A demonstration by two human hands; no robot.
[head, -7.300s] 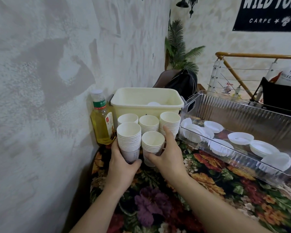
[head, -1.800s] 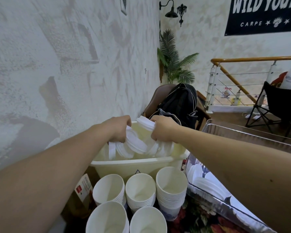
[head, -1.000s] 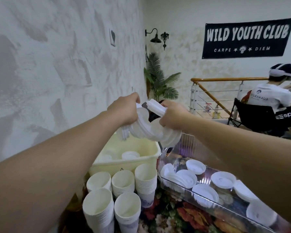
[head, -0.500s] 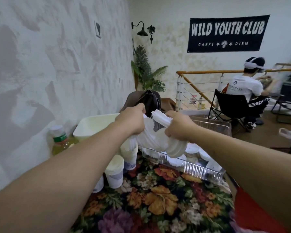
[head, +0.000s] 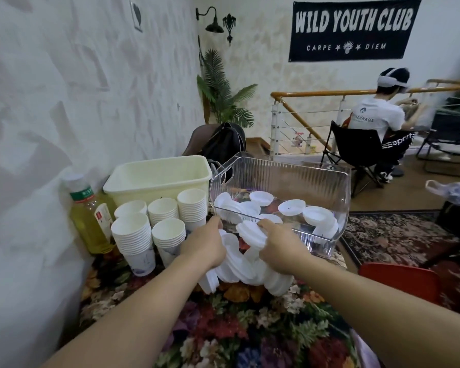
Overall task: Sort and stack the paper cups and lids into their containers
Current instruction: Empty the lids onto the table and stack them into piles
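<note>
Both my hands grip one bundle of white plastic lids just above the flowered tablecloth, in front of the clear ribbed bin. My left hand holds the bundle's left end, my right hand its right end, with a short lid stack jutting above the fingers. Several loose lids lie inside the clear bin. Several stacks of white paper cups stand to the left. Behind them sits a cream plastic tub; its inside is hidden.
A bottle of yellow drink stands against the wall at left. A backpack rests on a chair behind the tub. A red stool is at the table's right edge. A seated person is near the railing.
My hands lifted the lid bundle out of the cream tub, carried it right and lowered it to the tablecloth in front of the clear bin. The view tilted down.
</note>
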